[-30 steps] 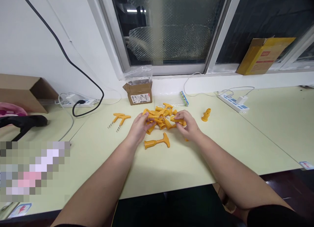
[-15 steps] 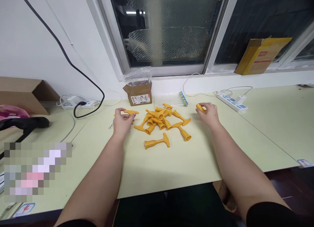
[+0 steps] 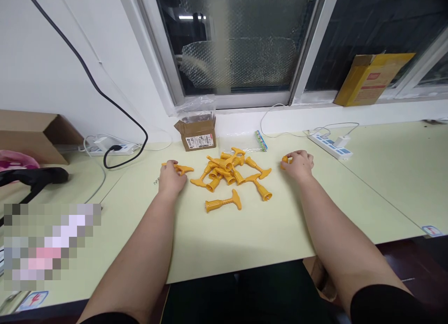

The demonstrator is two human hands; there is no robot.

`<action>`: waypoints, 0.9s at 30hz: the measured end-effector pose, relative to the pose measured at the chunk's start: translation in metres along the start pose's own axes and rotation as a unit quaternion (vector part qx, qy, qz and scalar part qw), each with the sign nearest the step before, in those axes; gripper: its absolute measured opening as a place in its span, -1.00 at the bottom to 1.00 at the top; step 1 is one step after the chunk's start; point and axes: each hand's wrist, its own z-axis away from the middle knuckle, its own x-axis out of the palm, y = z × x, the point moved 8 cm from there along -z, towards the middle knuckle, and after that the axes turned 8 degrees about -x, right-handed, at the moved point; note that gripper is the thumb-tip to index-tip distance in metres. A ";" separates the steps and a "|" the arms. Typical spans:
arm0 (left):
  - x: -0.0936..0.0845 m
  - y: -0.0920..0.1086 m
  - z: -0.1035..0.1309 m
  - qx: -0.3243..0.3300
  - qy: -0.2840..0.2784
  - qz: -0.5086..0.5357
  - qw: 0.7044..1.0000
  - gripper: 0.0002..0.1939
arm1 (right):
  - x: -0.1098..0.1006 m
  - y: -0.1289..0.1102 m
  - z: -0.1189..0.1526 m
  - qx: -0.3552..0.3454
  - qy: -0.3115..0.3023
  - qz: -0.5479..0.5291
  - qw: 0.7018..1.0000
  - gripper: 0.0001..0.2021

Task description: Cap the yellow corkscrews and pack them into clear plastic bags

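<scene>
My left hand [image 3: 171, 179] is low over the table left of the pile, fingers closed around a yellow T-shaped corkscrew handle [image 3: 184, 168]. A metal spiral [image 3: 156, 181] shows beside that hand; part of what lies under the fingers is hidden. On the right, my right hand [image 3: 301, 164] pinches a hollow yellow corkscrew sleeve [image 3: 284, 162] close to the tabletop. Between the hands is a pile of yellow corkscrews [image 3: 226, 168], with T handles and flared sleeves. One separate corkscrew [image 3: 222, 203] lies in front of the pile.
Behind the pile stand a small open carton [image 3: 198, 134] and a clear plastic bag [image 3: 241, 142]. Power strips [image 3: 329, 145] with cables lie at the right and left back. A larger cardboard box [image 3: 31, 133] and a black object [image 3: 38, 177] occupy the left side.
My left hand has lowered toward the table with the corkscrew handle. My right hand has tilted the sleeve more upright and brought it lower. The pile has not moved.
</scene>
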 end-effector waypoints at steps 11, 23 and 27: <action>0.011 0.002 -0.003 0.019 -0.032 -0.024 0.999 -0.75 | -0.002 -0.081 0.018 -0.255 -0.009 -0.147 0.956 -0.79; 0.010 -0.005 -0.010 0.015 -0.024 -0.037 0.999 -0.76 | 0.047 -0.092 0.028 -0.187 -0.182 -0.080 0.962 -0.96; 0.004 0.006 -0.004 0.058 0.008 -0.042 0.997 -0.78 | 0.046 -0.079 0.026 -0.109 -0.193 -0.109 0.969 -0.93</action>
